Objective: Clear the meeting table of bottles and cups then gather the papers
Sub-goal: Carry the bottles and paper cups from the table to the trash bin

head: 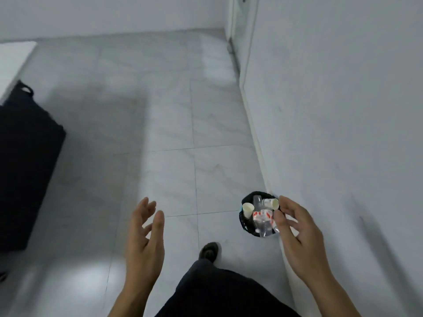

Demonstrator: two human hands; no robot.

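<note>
A small black waste bin stands on the floor against the right wall. Inside it lie a clear plastic bottle with a red and white label and two white paper cups. My right hand hovers over the bin's right side with relaxed fingers and holds nothing. My left hand hangs in the air to the left, fingers spread loosely, also empty. The meeting table and papers are out of view.
Pale marble floor tiles stretch ahead. A white wall runs along the right, with a door frame at the far end. A black case stands at the left beside a white surface. My dark shoe shows below.
</note>
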